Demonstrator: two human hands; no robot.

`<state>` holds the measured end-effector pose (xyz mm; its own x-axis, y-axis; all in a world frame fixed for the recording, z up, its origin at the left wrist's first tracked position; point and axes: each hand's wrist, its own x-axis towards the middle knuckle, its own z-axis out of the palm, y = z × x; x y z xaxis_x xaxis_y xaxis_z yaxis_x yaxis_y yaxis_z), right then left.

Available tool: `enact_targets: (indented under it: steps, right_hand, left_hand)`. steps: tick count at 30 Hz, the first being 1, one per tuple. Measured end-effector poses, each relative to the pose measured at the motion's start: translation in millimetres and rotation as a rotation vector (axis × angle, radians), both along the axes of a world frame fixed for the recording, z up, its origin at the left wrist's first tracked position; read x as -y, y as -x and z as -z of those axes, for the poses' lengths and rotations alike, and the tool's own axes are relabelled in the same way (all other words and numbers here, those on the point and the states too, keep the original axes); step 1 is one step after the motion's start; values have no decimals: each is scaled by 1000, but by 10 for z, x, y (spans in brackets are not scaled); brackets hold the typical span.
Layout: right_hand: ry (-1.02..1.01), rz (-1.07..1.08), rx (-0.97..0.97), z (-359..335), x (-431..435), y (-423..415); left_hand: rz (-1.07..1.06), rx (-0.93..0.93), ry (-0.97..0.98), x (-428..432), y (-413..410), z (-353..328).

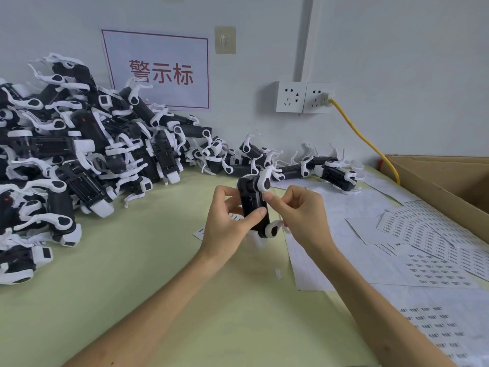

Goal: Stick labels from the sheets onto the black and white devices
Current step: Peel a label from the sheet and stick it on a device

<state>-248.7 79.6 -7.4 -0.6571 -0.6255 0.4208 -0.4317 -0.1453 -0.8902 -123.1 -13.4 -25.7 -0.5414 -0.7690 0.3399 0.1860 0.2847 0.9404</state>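
A black and white device [252, 200] is held upright above the green table, just past its middle. My left hand [227, 221] grips it from the left, thumb across the black body. My right hand [299, 215] pinches at the device's right edge with thumb and forefinger; whether a label is between them cannot be told. Label sheets [428, 231] lie on the table to the right, with more label sheets [434, 324] nearer me. A small label strip [201, 231] lies under my left hand.
A big heap of the same devices [79, 154] fills the left and back of the table. A few more devices [328, 170] lie at the back right. A cardboard box [436, 178] stands at the right edge. A yellow cable [365, 139] runs from the wall socket [304, 96].
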Motion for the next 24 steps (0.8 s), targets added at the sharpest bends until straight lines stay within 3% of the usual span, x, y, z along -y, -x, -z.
enact_targets:
  steps: [7,16,24]
  right_hand:
    - [59,-115,92,-5,6,11]
    - [91,-63,151,-14,5,82]
    - [117,-28,203,-32,-3,141]
  left_hand:
    - [169,-55,-258,30,-3,-75]
    - [365,-192,-720,82,-29,-113]
    - [373,-192,-777,94,30,-62]
